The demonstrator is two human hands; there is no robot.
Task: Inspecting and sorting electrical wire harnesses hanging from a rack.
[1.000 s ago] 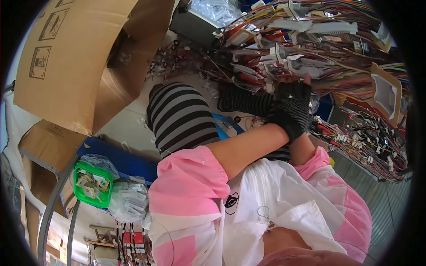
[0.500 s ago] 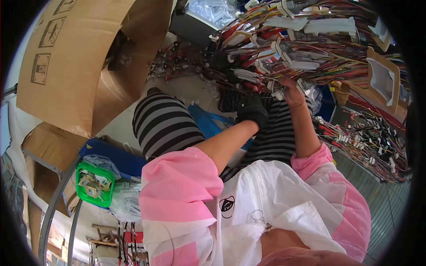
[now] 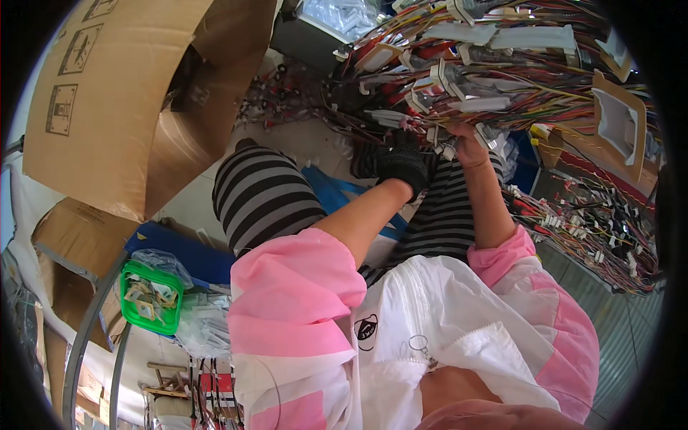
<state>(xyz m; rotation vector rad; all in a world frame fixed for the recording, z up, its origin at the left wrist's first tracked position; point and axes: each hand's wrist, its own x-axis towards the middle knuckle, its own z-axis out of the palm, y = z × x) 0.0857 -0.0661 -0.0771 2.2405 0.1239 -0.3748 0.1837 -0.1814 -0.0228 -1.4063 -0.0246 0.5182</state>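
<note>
Head view, fisheye, looking down at a seated person. Left hand (image 3: 403, 159), in a black knit glove, upper centre of frame: fingers curled narrow at the lower edge of the wire-harness pile (image 3: 502, 64); whether they pinch a strand cannot be told, since the glove hides the tips. Right hand (image 3: 466, 147), bare, just right of it: fingers closed on a small white connector (image 3: 446, 149) w/ short leads, at the pile's near edge. The hands are near each other, almost touching.

The pile fills the upper right: multicolour wires w/ white plastic connectors, densely crossed. A second, looser spread of harnesses (image 3: 595, 236) lies at the right edge. Striped trouser legs (image 3: 265, 197) sit below the hands, over a blue sheet (image 3: 337, 193). Large cardboard box (image 3: 122, 93) upper left; green basket (image 3: 147, 297) of small parts lower left.

Likely risks, judged from the layout:
- Snagging: wires interlock, so a pull on one connector may drag neighbours off the heap.
- Strain at the crimp if a lead is tugged rather than the connector body.
- Bare right fingers vs. sharp terminals or wire ends.
- Small parts dropping into the gap btw. the legs.
</note>
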